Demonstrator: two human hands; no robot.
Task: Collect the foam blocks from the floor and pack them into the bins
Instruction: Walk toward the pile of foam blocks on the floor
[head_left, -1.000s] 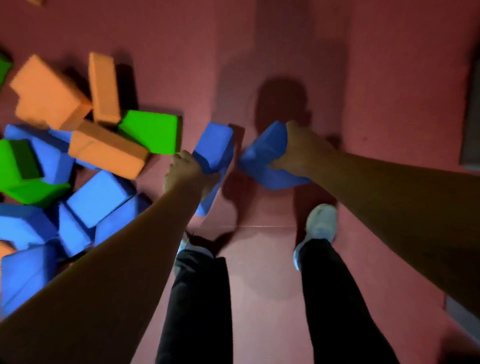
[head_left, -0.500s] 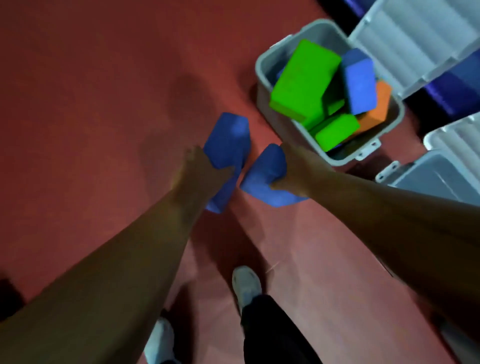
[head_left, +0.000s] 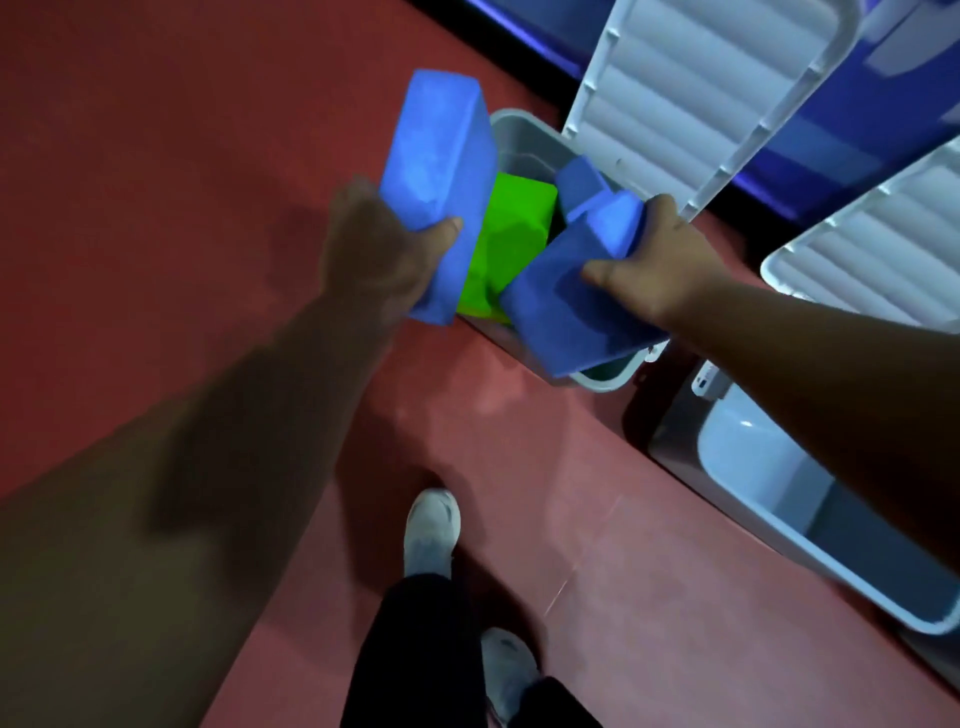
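Writing: a small white piece (head_left: 709, 382) at the corner of the near bin (head_left: 769, 551) carries dark marks, too small to read.

Far bin (head_left: 522, 130): grey plastic, standing on the red floor (head_left: 156, 156). Its ribbed white lid (head_left: 701, 93) is thrown back and stands up behind it. Inside, a green block (head_left: 511, 234) fills the middle. A blue block (head_left: 579, 179) stands at the far right side, just beside the green one.

Near bin: same grey type, lower right, partly hidden by the right forearm. Pale inner walls show. Its lid (head_left: 883, 244) also leans back.

Left hand (head_left: 384, 249): fingers and thumb wrapped round the lower part of a long blue foam block (head_left: 436, 171), held clear of the floor. The block is tilted, its upper end away from the person, and it overlaps the far bin's left rim.

Right hand (head_left: 660, 270): grips a second blue foam block (head_left: 566, 312) from the right side, thumb pressed on its top face. This block slants over the far bin's near right part and covers the near rim.

The two held blocks are apart, with the green one showing between them.

Below: black trousers (head_left: 415, 649) and two pale shoes (head_left: 431, 530) on the floor.
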